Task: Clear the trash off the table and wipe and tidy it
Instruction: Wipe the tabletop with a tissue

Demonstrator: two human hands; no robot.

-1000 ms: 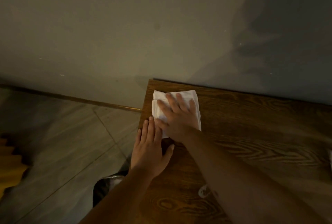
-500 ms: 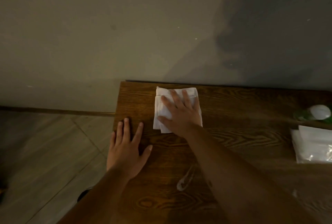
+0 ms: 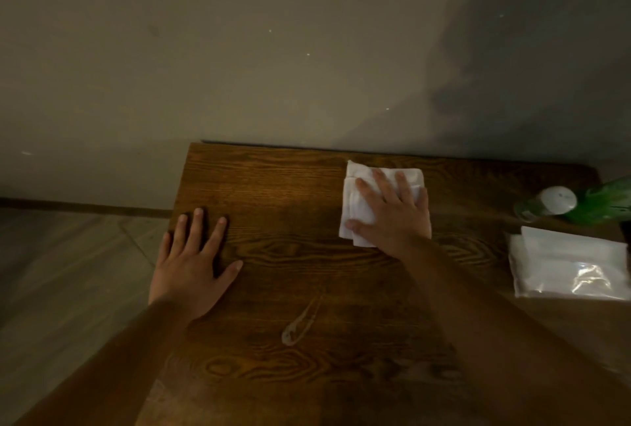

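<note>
A dark wooden table [image 3: 273, 186] stands against the wall. My right hand [image 3: 392, 214] lies flat on a folded white tissue [image 3: 355, 207] near the table's far edge, fingers spread, pressing it onto the wood. At the table's left edge my left hand [image 3: 193, 261] rests palm down with its fingers apart and nothing in it. A thin wet streak [image 3: 300, 323] shines on the wood nearer to me, between my two forearms.
At the right, a clear plastic pack of white tissues [image 3: 566, 265] lies on the table. Behind it lie a green bottle [image 3: 607, 200] and a white-capped green bottle [image 3: 546, 203]. A tiled floor [image 3: 68, 272] is to the left; the wall runs right behind the table.
My right hand has slid the tissue to the right along the far edge. The left hand stays at the left edge. The view has swung right, bringing the bottles and tissue pack into sight.
</note>
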